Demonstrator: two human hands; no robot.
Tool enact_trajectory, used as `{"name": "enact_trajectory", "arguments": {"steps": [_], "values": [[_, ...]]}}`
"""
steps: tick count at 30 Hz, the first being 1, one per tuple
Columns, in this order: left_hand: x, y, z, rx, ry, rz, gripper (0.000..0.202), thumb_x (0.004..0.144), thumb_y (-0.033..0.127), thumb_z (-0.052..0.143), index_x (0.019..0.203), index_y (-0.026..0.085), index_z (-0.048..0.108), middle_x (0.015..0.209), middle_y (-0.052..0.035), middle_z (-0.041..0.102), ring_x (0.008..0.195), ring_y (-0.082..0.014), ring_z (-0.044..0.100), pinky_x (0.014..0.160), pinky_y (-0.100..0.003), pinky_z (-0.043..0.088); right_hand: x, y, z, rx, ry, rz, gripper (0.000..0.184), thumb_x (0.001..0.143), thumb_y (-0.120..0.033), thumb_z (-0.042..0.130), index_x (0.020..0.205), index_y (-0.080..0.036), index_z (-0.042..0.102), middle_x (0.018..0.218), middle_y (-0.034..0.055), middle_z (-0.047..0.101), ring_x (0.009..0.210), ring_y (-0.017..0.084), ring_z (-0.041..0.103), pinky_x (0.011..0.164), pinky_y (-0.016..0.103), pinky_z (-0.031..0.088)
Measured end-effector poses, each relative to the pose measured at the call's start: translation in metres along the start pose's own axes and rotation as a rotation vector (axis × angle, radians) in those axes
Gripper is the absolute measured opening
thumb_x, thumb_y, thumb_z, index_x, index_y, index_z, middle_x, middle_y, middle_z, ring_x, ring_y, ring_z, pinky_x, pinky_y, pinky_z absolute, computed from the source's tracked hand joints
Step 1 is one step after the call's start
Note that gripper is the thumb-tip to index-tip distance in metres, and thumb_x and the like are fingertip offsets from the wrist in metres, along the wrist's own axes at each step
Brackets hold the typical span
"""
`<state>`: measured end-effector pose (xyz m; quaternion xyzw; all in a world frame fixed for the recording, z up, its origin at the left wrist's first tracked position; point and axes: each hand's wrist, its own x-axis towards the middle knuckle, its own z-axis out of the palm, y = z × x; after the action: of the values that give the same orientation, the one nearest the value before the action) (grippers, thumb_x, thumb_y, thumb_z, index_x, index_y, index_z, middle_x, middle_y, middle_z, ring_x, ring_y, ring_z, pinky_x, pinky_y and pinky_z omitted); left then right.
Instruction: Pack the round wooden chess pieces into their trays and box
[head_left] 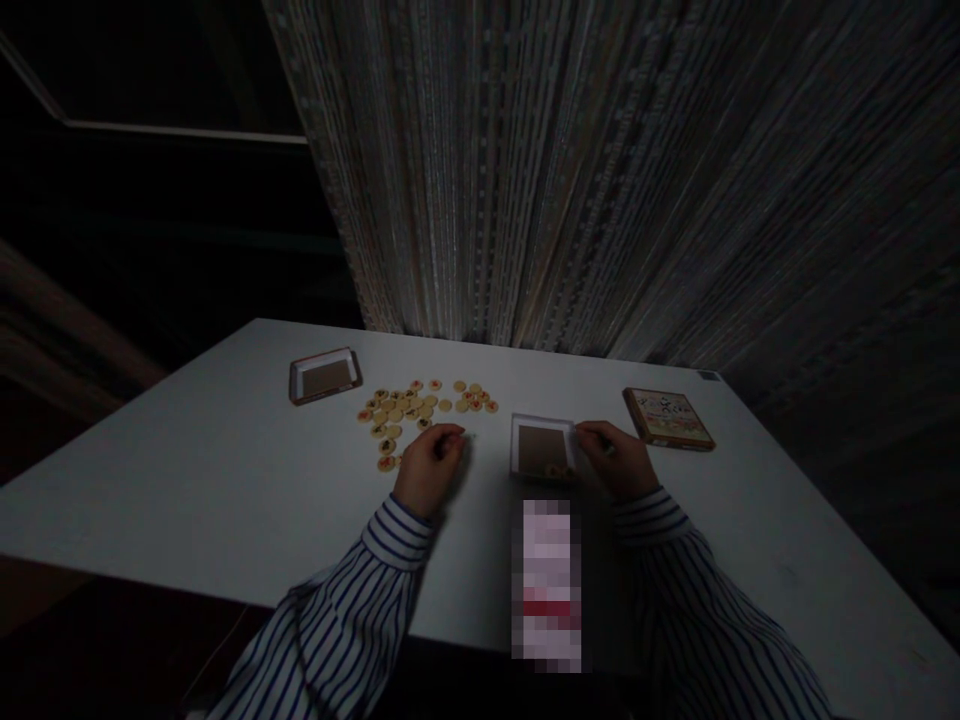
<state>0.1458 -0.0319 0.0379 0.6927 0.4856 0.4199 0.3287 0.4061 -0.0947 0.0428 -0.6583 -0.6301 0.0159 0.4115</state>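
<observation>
Several round Chinese chess pieces (pixel 397 408), pale with red or dark characters, lie scattered on the white table. My left hand (pixel 429 468) is just right of and in front of them, its fingers curled together; whatever they hold, if anything, is hidden. A shallow open box (pixel 543 416) with a brown bottom and white inner walls sits between my hands. A few chess pieces (pixel 555 471) show dimly in its near right corner. My right hand (pixel 621 462) is closed at the box's right side, fingertips pinching its rim.
Another shallow open box (pixel 325 378) lies at the far left of the table (pixel 187 470). To the right is a flat printed box (pixel 670 418) with pictures on top. A blurred pale patch (pixel 547 570) covers the near middle. A string curtain (pixel 480 180) hangs behind the table.
</observation>
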Motion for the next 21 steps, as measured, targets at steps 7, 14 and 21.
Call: {"name": "enact_trajectory", "arguments": {"steps": [7,14,21], "values": [[-0.010,-0.004,-0.013,0.054,-0.003,0.070,0.019,0.073,0.019,0.050,0.086,0.016,0.063,0.080,-0.0050,0.065,0.069,-0.0140,0.059,0.066,-0.026,0.047,0.008,-0.018,0.003,0.011,-0.050,-0.199,0.020,0.079,-0.027,0.045,0.084,-0.017,0.061,0.079,0.0069,0.065,0.065,0.015,0.059,0.057,0.027,0.048],[-0.018,-0.017,-0.027,0.038,0.000,-0.027,0.024,0.074,0.027,0.049,0.089,0.014,0.063,0.063,-0.0013,0.062,0.054,-0.0115,0.054,0.054,-0.023,0.045,0.019,-0.042,0.012,-0.017,-0.174,-0.320,0.021,0.080,-0.025,0.043,0.086,-0.018,0.061,0.079,0.0064,0.066,0.069,0.016,0.061,0.061,0.028,0.049],[-0.018,-0.028,-0.048,-0.032,0.076,-0.085,0.024,0.071,0.031,0.053,0.086,0.015,0.062,0.069,-0.0027,0.064,0.062,-0.0124,0.057,0.061,-0.025,0.047,0.029,-0.066,0.029,-0.051,-0.291,-0.379,0.021,0.078,-0.024,0.044,0.086,-0.020,0.063,0.081,0.0061,0.067,0.074,0.016,0.062,0.067,0.028,0.049]]}}
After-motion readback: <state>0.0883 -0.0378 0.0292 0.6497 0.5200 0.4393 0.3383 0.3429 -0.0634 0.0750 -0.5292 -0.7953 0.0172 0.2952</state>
